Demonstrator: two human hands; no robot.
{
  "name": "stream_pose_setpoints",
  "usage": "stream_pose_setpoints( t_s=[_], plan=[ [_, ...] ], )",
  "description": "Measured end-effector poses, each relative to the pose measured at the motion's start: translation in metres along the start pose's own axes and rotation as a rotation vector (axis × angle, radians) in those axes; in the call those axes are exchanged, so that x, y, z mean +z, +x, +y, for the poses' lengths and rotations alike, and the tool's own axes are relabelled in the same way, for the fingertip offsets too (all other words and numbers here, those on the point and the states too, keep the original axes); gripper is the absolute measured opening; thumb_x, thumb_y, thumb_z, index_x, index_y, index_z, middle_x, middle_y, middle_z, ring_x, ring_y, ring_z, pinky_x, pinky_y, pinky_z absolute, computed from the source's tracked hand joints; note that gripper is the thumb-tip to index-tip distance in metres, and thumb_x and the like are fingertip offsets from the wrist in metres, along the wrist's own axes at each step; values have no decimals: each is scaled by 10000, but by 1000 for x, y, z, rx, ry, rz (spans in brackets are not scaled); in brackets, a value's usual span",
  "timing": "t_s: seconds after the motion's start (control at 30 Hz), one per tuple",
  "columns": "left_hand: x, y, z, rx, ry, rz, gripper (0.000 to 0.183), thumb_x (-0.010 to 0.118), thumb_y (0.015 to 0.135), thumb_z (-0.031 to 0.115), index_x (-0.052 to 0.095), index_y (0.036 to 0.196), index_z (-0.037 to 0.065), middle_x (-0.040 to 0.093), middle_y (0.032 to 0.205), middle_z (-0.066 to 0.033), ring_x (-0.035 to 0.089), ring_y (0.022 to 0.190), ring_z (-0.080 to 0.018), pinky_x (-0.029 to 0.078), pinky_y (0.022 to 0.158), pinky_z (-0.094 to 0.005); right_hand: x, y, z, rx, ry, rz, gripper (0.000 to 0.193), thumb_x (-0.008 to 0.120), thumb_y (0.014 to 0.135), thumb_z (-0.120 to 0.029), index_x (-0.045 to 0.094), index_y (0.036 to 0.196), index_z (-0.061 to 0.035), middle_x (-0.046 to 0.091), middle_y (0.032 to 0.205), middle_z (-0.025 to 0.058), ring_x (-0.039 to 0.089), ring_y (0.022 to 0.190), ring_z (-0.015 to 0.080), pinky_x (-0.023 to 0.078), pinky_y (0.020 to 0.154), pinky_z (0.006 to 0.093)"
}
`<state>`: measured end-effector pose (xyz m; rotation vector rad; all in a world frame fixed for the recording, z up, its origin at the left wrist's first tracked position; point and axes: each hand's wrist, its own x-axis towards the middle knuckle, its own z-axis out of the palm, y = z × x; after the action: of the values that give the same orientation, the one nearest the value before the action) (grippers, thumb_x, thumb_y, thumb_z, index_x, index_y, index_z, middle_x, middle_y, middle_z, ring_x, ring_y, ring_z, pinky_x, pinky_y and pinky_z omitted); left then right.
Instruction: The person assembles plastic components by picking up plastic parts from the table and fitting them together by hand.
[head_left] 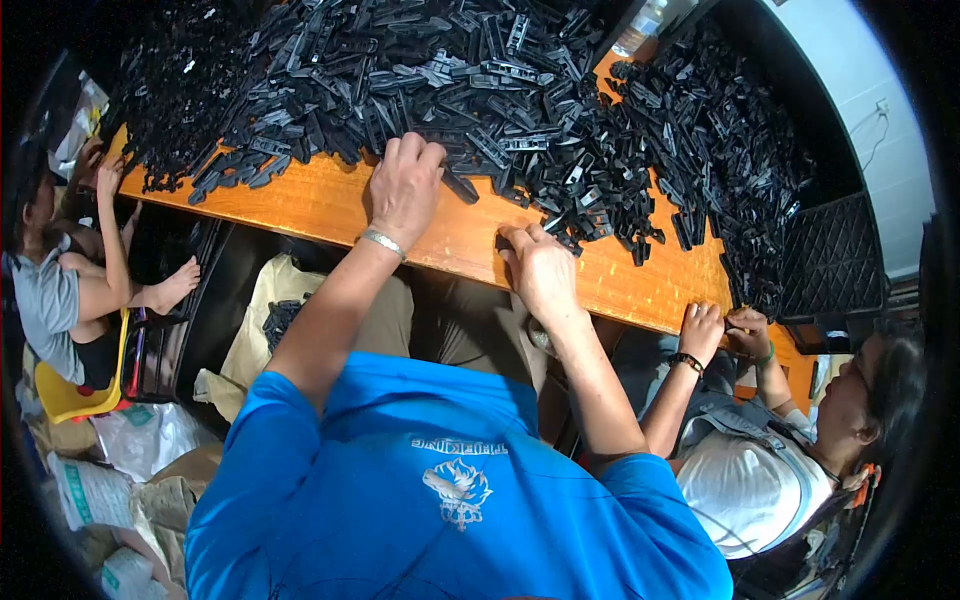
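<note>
My left hand (408,185) is at the near edge of a large heap of black plastic parts (400,85), its fingers curled down; what they hold, if anything, is hidden beneath them. Just right of it, a long dark part (460,187) lies at the heap's rim. By the front edge of the wooden table (455,235), my right hand (545,270) is bent round a small black plastic part (503,243), of which only a bit shows at the thumb side. Smaller black clips (585,200) lie piled beyond that hand.
A co-worker (760,470) sits close on my right, both hands at the table edge. Another person (70,270) sits at far left on a yellow chair (75,395). An open sack (265,305) with black parts stands by my left leg. A black crate (830,260) is at right.
</note>
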<state>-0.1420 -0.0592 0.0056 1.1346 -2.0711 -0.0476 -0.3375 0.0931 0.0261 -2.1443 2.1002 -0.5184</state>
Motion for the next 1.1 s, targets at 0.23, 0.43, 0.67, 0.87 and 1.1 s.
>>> stream_pose_setpoints(
  t_s=[0.23, 0.43, 0.67, 0.87, 1.1],
  plan=[
    [-9, -17, 10, 92, -110, -28, 246, 817, 843, 43, 728, 1070, 71, 606, 1063, -89, 614, 1050, -317, 545, 867, -432, -1, -3, 0, -56, 50, 77, 299, 798, 912, -135, 779, 1207, -90, 704, 1031, 146, 725, 937, 387, 588, 802, 475],
    [-10, -25, 11, 147, -136, -32, 197, 821, 823, 75, 687, 967, 89, 625, 1049, -65, 624, 1023, -308, 550, 855, -440, -5, -2, -1, -16, 68, 92, 256, 798, 921, -162, 780, 1161, -76, 735, 1020, 147, 740, 929, 378, 598, 800, 470],
    [-23, -37, 16, 147, -184, -147, 219, 791, 825, 7, 631, 971, 44, 630, 1038, -113, 626, 1032, -363, 529, 869, -465, -6, -2, -2, 13, 94, 86, 244, 811, 918, -169, 770, 1133, -63, 745, 1045, 153, 746, 937, 384, 602, 804, 481],
    [-30, -56, 33, 164, -242, -222, 245, 757, 848, -7, 646, 1063, 28, 589, 1112, -160, 610, 1089, -399, 533, 895, -483, 3, -3, -6, 46, 121, 112, 263, 837, 896, -170, 787, 1131, -64, 714, 1045, 149, 742, 913, 383, 598, 784, 477],
    [-45, -56, 46, 86, -298, -455, 311, 712, 897, -4, 697, 1205, 38, 577, 1139, -152, 606, 1120, -392, 536, 910, -487, 0, -9, 2, 101, 190, 112, 284, 861, 850, -118, 814, 1126, -69, 710, 1059, 147, 741, 916, 386, 594, 797, 476]
  ],
)
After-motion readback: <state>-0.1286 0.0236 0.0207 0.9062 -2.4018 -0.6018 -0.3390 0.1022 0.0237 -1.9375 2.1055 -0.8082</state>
